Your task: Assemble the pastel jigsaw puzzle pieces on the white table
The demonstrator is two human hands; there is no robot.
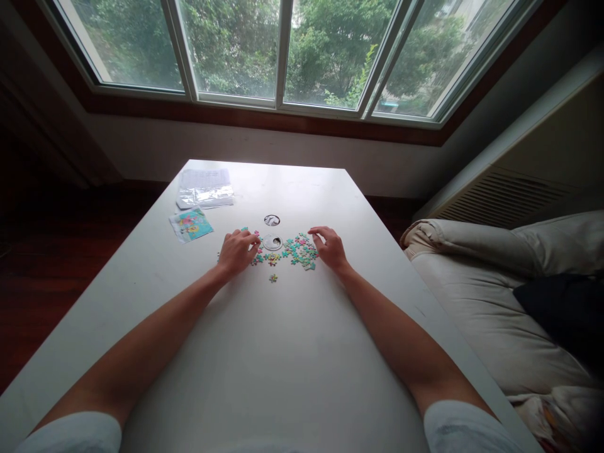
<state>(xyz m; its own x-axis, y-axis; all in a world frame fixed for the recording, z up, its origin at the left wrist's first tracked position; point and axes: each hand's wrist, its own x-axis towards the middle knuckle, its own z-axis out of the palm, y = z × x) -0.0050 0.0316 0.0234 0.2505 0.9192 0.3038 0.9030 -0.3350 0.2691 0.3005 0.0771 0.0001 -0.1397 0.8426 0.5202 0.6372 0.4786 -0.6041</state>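
Observation:
Small jigsaw puzzle pieces lie on the white table in front of me. My left hand [238, 250] rests over the left part of them, fingers bent and apart, partly covering pink and teal pieces. To the right is a heap of mostly teal puzzle pieces [302, 250]. My right hand [330, 248] is at that heap's right edge, with a gap between thumb and forefinger and nothing visible in it. Yellowish puzzle pieces [272, 258] sit between the hands, and a small yellowish cluster [273, 278] lies apart, nearer me. Contact of the fingertips with single pieces is too small to tell.
A round, clear-looking lid or dish [272, 242] lies between the hands, with a smaller round item [272, 220] behind it. Back left are a clear plastic bag [205, 189] and a colourful picture sheet [191, 224]. A sofa [467, 277] stands right of the table [274, 365].

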